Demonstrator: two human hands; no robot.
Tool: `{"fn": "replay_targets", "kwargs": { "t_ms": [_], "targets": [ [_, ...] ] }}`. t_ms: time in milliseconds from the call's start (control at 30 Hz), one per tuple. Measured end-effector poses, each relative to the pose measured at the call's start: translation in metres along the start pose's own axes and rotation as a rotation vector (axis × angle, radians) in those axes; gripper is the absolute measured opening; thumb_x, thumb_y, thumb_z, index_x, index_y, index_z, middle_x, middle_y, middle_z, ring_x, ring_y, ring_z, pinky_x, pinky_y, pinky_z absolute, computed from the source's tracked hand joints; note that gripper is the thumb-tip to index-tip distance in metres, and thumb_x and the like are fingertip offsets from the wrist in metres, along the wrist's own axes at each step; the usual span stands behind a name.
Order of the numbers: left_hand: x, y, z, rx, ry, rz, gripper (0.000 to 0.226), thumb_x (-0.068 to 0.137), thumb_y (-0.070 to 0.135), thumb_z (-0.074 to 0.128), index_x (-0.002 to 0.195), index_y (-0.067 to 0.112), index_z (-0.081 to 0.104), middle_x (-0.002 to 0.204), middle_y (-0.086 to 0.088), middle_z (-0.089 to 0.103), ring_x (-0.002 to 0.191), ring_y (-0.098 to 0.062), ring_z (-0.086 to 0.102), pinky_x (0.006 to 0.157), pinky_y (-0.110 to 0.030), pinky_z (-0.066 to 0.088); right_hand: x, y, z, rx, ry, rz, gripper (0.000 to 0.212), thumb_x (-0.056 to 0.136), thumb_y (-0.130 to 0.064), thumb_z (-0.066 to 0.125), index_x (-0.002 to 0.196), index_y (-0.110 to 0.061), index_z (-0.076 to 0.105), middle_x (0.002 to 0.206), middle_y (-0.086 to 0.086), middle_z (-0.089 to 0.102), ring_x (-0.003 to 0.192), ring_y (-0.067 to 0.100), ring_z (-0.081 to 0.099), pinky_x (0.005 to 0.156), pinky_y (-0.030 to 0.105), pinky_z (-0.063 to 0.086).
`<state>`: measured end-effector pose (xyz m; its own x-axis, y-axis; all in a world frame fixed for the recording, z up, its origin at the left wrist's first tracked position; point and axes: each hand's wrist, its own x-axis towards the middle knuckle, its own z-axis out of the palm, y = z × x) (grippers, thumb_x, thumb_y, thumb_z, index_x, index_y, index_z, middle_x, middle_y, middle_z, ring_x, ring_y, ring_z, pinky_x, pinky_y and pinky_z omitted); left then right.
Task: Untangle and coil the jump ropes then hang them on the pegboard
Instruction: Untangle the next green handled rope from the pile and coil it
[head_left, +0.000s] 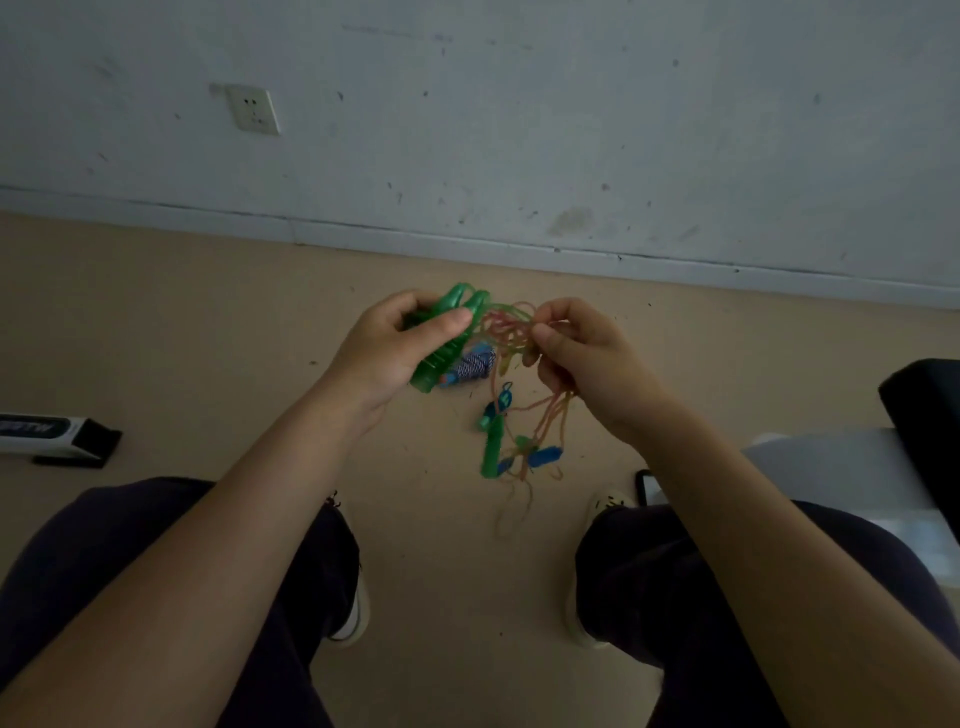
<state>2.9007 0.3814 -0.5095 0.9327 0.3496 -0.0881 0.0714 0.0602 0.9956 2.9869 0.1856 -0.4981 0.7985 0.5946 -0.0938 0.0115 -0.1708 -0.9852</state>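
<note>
Left hand (400, 345) is wrapped around a pair of green handles (447, 338), fingers curled over them and thumb across the front, so they stick out above and below the fist. Right hand (576, 353) is pinching a bunch of thin orange-green cord (511, 327) that runs straight over from the tops of those handles, so the two hands are close together with the cord looped between them.

More of that cord hangs down below the right hand into a tangle (519, 447) with another green handle (491, 449) and a couple of blue handles (543, 457) mixed in, hanging or lying over the floor (208, 322) between the knees, can't tell which. Just under the left hand, right behind the green handles, there's a blue-and-white braided rope (475, 364) bunched up.

Off to the left of the left hand, a black-and-white box (52, 434) sits on the floor. A wall socket (253, 110) is up on the wall (571, 130) beyond the hands. A phone (647, 486) edge peeks out by the right forearm.
</note>
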Motion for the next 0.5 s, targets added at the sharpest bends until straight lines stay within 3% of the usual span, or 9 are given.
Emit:
{"fn": "replay_targets", "kwargs": {
  "t_ms": [67,200,400,500],
  "targets": [
    [0.0003,0.0020,0.0000,-0.100,-0.018,0.014,0.017,0.077,0.032,0.079,0.088,0.021,0.072,0.074,0.006,0.072,0.065,-0.009,0.068,0.055,-0.024,0.054,0.0002,-0.0012,0.0003,0.045,-0.029,-0.016,0.005,0.099,-0.011,0.054,0.099,-0.010,0.058,0.065,0.000,0.053,0.053,0.008,0.043,0.049,0.019,0.035],
    [0.0000,0.0017,0.0010,-0.152,-0.087,0.013,0.012,0.079,0.025,0.072,0.088,0.017,0.069,0.072,0.005,0.070,0.063,-0.010,0.065,0.055,-0.024,0.052,-0.0014,-0.0021,-0.0003,-0.167,-0.043,-0.026,0.021,0.090,-0.027,0.070,0.107,-0.014,0.070,0.053,-0.015,0.051,0.049,0.000,0.042,0.052,0.017,0.034],
    [-0.0015,0.0008,0.0050,-0.050,-0.035,-0.038,0.026,0.074,0.034,0.084,0.090,0.017,0.072,0.072,0.007,0.072,0.065,-0.007,0.068,0.056,-0.024,0.053,-0.0050,-0.0020,0.0010,-0.115,-0.060,-0.105,0.006,0.090,-0.014,0.068,0.090,-0.016,0.074,0.066,-0.014,0.066,0.056,-0.004,0.055,0.054,0.009,0.040],
    [-0.0002,-0.0015,0.0074,-0.030,0.023,-0.131,0.026,0.076,0.036,0.079,0.090,0.016,0.073,0.071,0.005,0.072,0.065,-0.012,0.067,0.060,-0.028,0.053,-0.0057,-0.0042,0.0045,-0.075,0.011,-0.200,0.021,0.091,-0.007,0.065,0.081,-0.025,0.071,0.074,-0.018,0.070,0.061,-0.007,0.058,0.058,0.009,0.043]
  ]
}}
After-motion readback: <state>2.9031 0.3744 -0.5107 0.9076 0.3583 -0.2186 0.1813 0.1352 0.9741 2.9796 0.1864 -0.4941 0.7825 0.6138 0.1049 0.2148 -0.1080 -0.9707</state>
